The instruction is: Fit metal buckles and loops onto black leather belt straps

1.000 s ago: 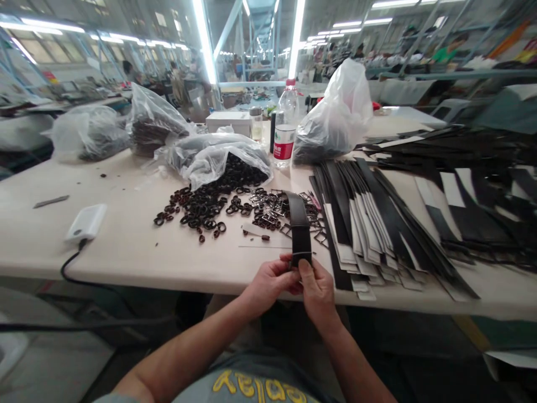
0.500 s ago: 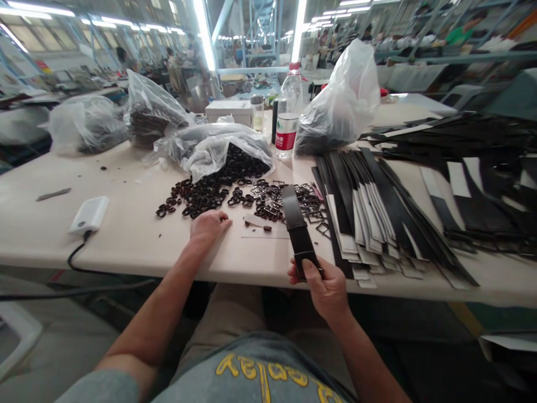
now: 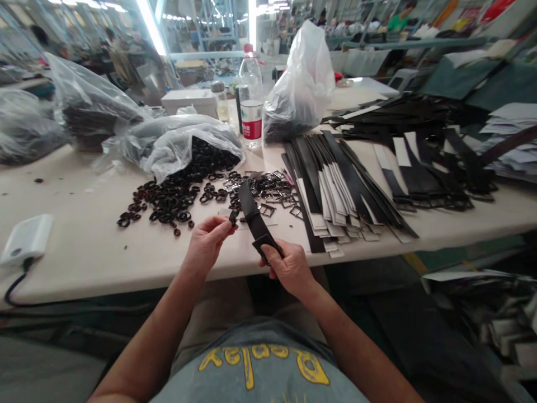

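My left hand [image 3: 207,240] is closed in a pinch on a small dark belt loop [image 3: 233,217], raised just above the table's front part. In my right hand [image 3: 290,265] is a black belt strap [image 3: 250,208], gripped near its lower end with the thumb pressed on top. The strap tilts up and to the left, its far end beside the loop but apart from it. Beyond my left hand spreads a heap of dark belt loops [image 3: 170,204]. Metal buckles [image 3: 274,193] lie scattered behind the strap.
Black straps with white ends [image 3: 335,190] lie stacked to the right. Farther back stand a plastic bottle [image 3: 251,106], a tied clear bag [image 3: 300,84] and a white box [image 3: 188,103]. A white corded device [image 3: 29,238] sits at the left.
My left hand has come up from the table with a belt loop and moved toward the strap. My right hand has brought the strap nearer the left one. The view has turned right.
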A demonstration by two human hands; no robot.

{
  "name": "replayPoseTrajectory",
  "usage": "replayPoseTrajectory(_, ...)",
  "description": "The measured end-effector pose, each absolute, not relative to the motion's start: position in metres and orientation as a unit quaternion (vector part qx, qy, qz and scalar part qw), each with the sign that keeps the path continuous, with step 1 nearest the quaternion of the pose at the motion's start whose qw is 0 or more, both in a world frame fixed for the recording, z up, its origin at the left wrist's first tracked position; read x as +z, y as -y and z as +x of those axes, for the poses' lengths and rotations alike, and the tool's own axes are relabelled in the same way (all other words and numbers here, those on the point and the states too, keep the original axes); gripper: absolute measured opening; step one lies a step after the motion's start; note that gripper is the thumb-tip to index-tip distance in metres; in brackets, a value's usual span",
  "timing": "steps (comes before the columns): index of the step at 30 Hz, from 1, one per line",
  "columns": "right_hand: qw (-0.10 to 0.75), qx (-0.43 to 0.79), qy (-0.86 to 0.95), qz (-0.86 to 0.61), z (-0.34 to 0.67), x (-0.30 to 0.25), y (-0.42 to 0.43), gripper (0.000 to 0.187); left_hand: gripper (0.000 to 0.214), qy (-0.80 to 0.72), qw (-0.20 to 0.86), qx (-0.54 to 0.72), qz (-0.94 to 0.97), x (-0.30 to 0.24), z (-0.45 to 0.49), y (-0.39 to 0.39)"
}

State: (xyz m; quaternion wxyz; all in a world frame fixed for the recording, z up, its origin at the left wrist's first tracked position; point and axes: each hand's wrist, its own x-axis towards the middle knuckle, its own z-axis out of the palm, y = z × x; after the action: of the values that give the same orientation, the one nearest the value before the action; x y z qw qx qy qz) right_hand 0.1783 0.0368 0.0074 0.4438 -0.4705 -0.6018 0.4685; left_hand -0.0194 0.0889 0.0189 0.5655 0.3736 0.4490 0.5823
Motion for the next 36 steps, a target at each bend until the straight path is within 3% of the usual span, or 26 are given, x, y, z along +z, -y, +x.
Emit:
replayPoseTrajectory(9,0.457,0.446,0.605,-0.476,0.178,0.011,-0.037,0.040,0.019,-0.404,0.615,0.533,0.418,0.015,0.010,-0.059)
replayPoseTrajectory(14,0.412,0.366,0.666,-0.503,0.182,0.011,-0.036,0.035,0.030,-0.433,0.589,0.505,0.458,0.012,0.005,-0.060)
replayPoseTrajectory(22,0.320,0.198,0.742,-0.554,0.182,0.005,-0.035,0.024,0.018,-0.460,0.474,0.472,0.584,0.017,0.010,-0.061)
replayPoseTrajectory(28,0.350,0.291,0.718,-0.526,0.182,0.006,-0.035,0.023,0.014,-0.440,0.308,0.490,0.686,0.020,0.016,-0.056)
replayPoseTrajectory(36,0.307,0.219,0.746,-0.549,0.186,0.008,-0.033,0.018,0.013,-0.414,0.304,0.422,0.747,0.034,0.011,-0.062)
